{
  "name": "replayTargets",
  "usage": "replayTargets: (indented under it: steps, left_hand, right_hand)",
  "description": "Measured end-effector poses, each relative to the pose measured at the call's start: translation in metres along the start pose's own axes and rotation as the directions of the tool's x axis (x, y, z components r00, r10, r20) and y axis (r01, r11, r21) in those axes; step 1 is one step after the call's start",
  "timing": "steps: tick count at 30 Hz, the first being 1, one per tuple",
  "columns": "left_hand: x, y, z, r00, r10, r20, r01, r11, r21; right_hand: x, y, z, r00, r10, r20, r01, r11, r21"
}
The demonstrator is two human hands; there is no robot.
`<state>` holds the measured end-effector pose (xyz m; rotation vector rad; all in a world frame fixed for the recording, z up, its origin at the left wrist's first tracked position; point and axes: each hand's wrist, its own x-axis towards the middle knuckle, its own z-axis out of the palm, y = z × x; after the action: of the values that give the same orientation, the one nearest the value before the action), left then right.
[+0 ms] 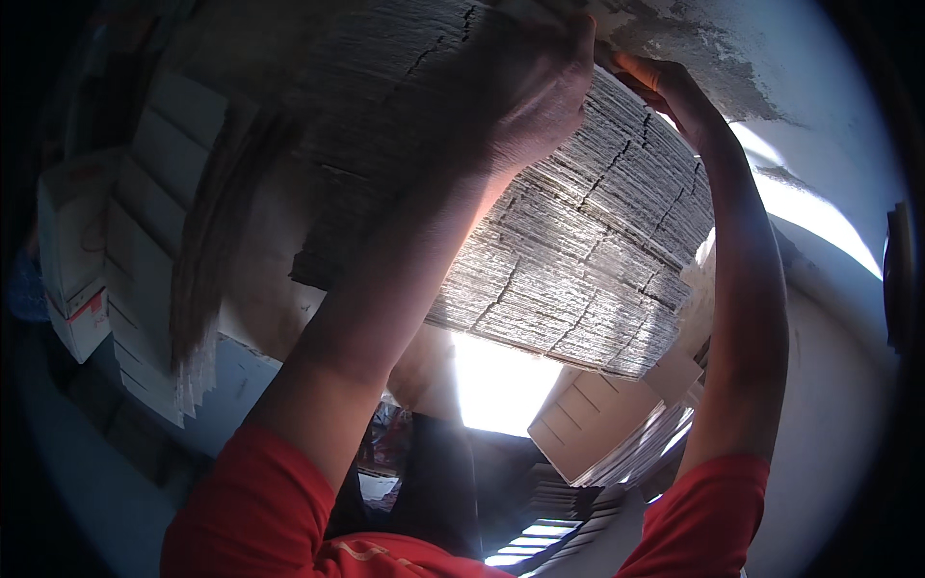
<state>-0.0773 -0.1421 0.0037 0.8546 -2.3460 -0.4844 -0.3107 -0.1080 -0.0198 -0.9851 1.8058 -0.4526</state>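
A tall stack of flat cardboard sheets [588, 260] fills the middle of the view, its layered edges lit brightly at the lower right. Both my arms, in red sleeves, reach up along it. My left hand [544, 101] lies against the dark upper part of the stack; it is closed, and what its fingers hold, if anything, is hidden. My right hand [670, 91] bends over the stack's upper right corner, its fingers curled at the edge of the top sheets. The two hands are close together, a small gap between them.
More folded cartons [145, 222] stand at the left, partly in shadow. Below the main stack lies another pile of brown cardboard [607, 419]. A pale wall [829, 337] with flaking patches runs up the right side. Strong light comes from behind the stack.
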Motion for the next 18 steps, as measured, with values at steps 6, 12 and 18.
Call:
replayTargets:
  steps: [6,12,18]
  left_hand:
    - [-0.002,-0.013,0.012,1.000,-0.005,0.014,0.006,0.997,-0.080]
    - [-0.007,-0.017,0.002,0.995,0.044,0.085,-0.046,0.999,0.022]
    - [-0.003,-0.005,0.011,0.986,0.154,-0.065,-0.146,0.982,0.119]
  right_hand:
    - [-0.006,-0.017,0.008,0.997,-0.016,0.082,0.023,0.995,-0.096]
    - [0.014,-0.001,0.017,0.990,-0.120,0.079,0.131,0.978,-0.162]
    - [0.004,0.012,-0.004,0.927,-0.371,-0.054,0.362,0.923,-0.132]
